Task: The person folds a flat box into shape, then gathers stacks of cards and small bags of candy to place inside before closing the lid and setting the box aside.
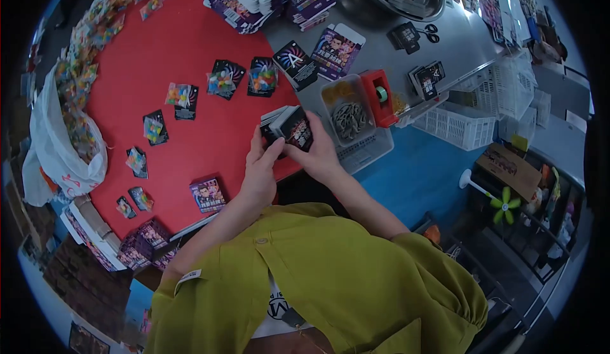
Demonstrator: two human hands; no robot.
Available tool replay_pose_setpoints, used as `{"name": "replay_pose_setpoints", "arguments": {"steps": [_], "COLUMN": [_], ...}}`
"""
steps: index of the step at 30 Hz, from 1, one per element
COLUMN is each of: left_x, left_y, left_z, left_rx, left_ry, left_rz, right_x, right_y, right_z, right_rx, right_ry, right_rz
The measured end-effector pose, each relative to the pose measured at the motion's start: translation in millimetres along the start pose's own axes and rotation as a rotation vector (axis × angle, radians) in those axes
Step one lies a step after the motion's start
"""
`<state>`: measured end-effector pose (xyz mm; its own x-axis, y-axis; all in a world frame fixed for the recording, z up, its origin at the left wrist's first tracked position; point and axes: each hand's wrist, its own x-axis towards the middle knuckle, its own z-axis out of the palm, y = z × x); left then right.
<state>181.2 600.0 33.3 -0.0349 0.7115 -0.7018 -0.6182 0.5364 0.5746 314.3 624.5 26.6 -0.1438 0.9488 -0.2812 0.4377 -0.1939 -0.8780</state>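
Observation:
My left hand and my right hand together grip a thick stack of black cards above the front edge of the red table. The fingers of both hands wrap round the stack's sides, and the thumbs meet near its lower edge. Beyond the stack lie a black card with a large letter A and a flattened purple box. To the left, black cards with small bags of colourful pieces on them form a curved row. A purple box lies near my left forearm.
Right of my hands stands a clear bin of rubber bands beside a red tape dispenser. Scissors, card stacks and a metal bowl occupy the steel table. A white plastic bag and purple boxes lie left.

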Motion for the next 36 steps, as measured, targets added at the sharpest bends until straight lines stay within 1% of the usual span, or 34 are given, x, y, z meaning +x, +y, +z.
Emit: {"name": "replay_pose_setpoints", "arguments": {"steps": [1,3,4,5,6,7,9,10,11,13,14,15,16,17,18,19,20,22,23,24,26,27,29,31,32,33,34,36], "left_x": [1.3,11.2,24.2,36.5,50.2,63.0,94.3,113.4,133.2,177.3,193.7,204.6,211.9,217.8,205.0,194.7,187.6,153.4,126.0,106.9,74.3,59.7,23.6,-14.0,-28.7,-44.3,-54.0,-64.4], "left_y": [13.1,28.6,32.5,32.3,29.6,21.8,3.4,-6.6,-18.0,-51.6,-63.4,-69.2,-70.5,-71.9,-60.2,-56.9,-50.4,-31.5,-21.6,-15.8,-4.1,0.9,2.8,-3.6,-12.5,-28.3,-47.0,-86.6], "left_z": [20.9,63.3,87.1,111.9,138.4,164.8,205.2,219.0,230.7,242.2,244.0,246.0,248.6,249.8,254.3,252.5,251.1,238.2,225.5,203.9,144.6,109.9,41.3,-24.0,-56.5,-89.3,-116.8,-166.6], "left_rx": [-0.002,-0.01,-0.015,-0.052,-0.09,-0.071,-0.045,-0.077,-0.107,-0.087,-0.07,-0.066,0.075,0.215,0.269,0.267,0.304,0.222,0.103,0.2,0.396,0.494,0.516,0.676,0.662,0.603,0.533,0.545], "left_ry": [-0.113,-0.303,-0.385,-0.466,-0.548,-0.53,-0.518,-0.553,-0.585,-0.556,-0.528,-0.502,-0.469,-0.436,-0.424,-0.394,-0.341,-0.364,-0.454,-0.499,-0.591,-0.627,-0.779,-0.828,-0.83,-0.735,-0.629,-0.501], "left_rz": [0.018,0.038,0.044,-0.002,-0.046,-0.057,-0.071,-0.118,-0.168,-0.21,-0.242,-0.242,-0.184,-0.128,-0.074,-0.084,-0.013,0.163,0.277,0.394,0.617,0.723,0.482,0.077,0.063,-0.266,-0.59,-0.535], "right_x": [5.4,17.2,27.1,38.8,50.4,63.0,91.6,106.6,123.0,145.0,147.4,150.9,155.8,161.4,161.6,157.7,152.7,133.3,124.4,123.6,119.0,124.2,147.6,178.8,185.4,183.6,184.4,166.0], "right_y": [-12.7,-35.9,-47.3,-50.5,-40.9,-28.1,6.5,21.9,45.3,94.1,101.9,106.2,111.0,125.7,115.4,99.9,99.4,71.1,52.8,48.1,41.6,34.6,41.3,59.4,72.4,74.1,65.9,56.5], "right_z": [-17.8,-56.1,-81.1,-106.0,-128.0,-150.7,-193.2,-211.8,-224.3,-234.5,-232.7,-228.3,-222.8,-223.3,-221.8,-220.6,-219.7,-212.1,-205.0,-193.8,-168.5,-154.4,-132.1,-111.4,-104.7,-103.1,-104.6,-111.1], "right_rx": [0.053,0.028,0.05,0.072,0.034,-0.006,-0.019,-0.147,-0.14,-0.113,-0.101,-0.155,-0.21,-0.267,-0.315,-0.367,-0.559,-0.515,-0.259,-0.26,-0.318,-0.483,-0.637,-0.887,-0.987,-1.001,-1.216,-1.269], "right_ry": [0.055,0.255,0.295,0.33,0.382,0.432,0.403,0.392,0.397,0.285,0.27,0.28,0.287,0.37,0.387,0.399,0.464,0.572,0.523,0.513,0.474,0.457,0.417,0.3,0.239,0.22,0.179,0.241], "right_rz": [-0.029,-0.128,-0.136,-0.146,-0.111,-0.075,0.025,0.067,0.071,0.13,0.14,0.17,0.197,0.126,0.172,0.218,0.13,0.018,0.067,0.055,-0.112,-0.24,-0.319,-0.253,-0.222,-0.21,-0.178,-0.293]}}
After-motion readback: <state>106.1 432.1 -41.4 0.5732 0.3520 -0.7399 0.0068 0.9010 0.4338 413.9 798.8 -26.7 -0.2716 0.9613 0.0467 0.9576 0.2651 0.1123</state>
